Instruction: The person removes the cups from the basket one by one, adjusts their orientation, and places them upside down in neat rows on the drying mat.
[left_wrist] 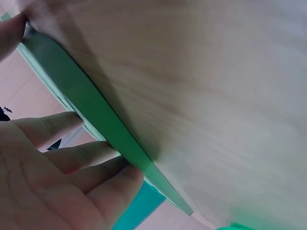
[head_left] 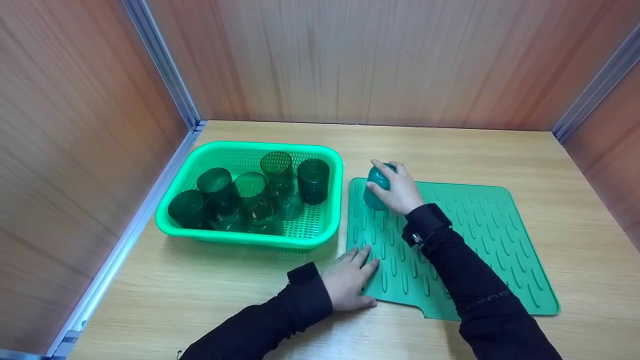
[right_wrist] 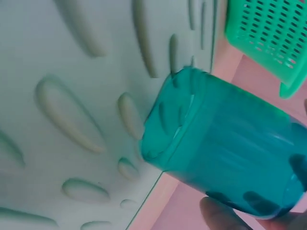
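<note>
My right hand (head_left: 401,192) grips a teal drinking glass (head_left: 374,201) near its upper end, thumb on one side and fingers on the other. The glass looks bottom-up, its lower end on the far left corner of a green drying mat (head_left: 480,245) with raised oval ridges. In the right wrist view, that end of the see-through glass (right_wrist: 206,136) meets the mat (right_wrist: 110,62), with fingertips (right_wrist: 220,215) at the other end. My left hand (head_left: 346,280) lies spread at the mat's near left edge, fingertips on the mat and thumb on the table.
Left of the mat stands a green perforated basket (head_left: 280,243) holding several tinted glasses, among them a dark one (head_left: 313,181) at its right end. Wood-grain panels (head_left: 375,60) enclose the back and sides of the wooden table (head_left: 125,300).
</note>
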{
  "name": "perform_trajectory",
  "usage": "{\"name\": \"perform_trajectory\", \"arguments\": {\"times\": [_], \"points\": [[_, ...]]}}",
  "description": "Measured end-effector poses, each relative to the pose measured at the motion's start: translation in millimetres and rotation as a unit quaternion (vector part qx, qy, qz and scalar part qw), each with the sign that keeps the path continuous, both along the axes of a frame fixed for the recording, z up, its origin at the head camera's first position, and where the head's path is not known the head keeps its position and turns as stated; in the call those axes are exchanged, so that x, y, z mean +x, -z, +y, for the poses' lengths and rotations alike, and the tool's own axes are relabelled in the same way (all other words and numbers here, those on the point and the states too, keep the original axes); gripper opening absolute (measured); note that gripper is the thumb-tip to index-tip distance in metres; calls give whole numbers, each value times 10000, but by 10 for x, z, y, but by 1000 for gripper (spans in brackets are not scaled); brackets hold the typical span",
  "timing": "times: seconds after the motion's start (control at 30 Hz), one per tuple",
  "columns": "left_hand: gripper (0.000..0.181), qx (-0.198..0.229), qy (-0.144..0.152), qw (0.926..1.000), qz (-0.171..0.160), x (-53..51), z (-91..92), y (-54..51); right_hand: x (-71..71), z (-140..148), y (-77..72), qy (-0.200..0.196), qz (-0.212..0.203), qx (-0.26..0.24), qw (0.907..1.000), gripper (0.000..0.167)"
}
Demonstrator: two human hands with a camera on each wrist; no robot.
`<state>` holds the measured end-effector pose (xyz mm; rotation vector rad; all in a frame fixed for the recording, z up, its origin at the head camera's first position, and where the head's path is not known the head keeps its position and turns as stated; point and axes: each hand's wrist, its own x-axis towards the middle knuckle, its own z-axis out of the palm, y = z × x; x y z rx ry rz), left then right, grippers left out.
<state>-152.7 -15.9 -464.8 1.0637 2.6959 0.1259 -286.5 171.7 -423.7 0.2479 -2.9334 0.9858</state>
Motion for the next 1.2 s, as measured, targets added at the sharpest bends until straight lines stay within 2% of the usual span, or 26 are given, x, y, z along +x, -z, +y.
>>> {"name": "perform_trajectory", "arguments": {"times": [0.23,0.43,0.6,0.8,0.93,1.1,1.2], "points": [[84,53,-50,9999,-122,-16,10,-36,59,31,-157,-49,-295,-233,9993,62],[86,159,-188,9992,-316,-19,17,-60,139,-4,-287,169,-119,-414,9989,62],[85,379,-228,9984,-346,-20,-3,-128,224,-45,-364,-8,-51,-377,9993,63],[77,918,-234,9952,-234,-43,-95,-347,318,-130,-412,11,171,-528,9985,62],[72,1415,-218,9897,20,-47,-192,-521,368,-213,-413,-73,298,-668,9973,62],[62,2110,-219,9755,577,-36,-306,-705,430,-313,-389,-349,333,-929,9945,61],[57,2429,-390,9653,876,-48,-380,-805,455,-370,-364,-437,318,-1033,9932,60]]}}
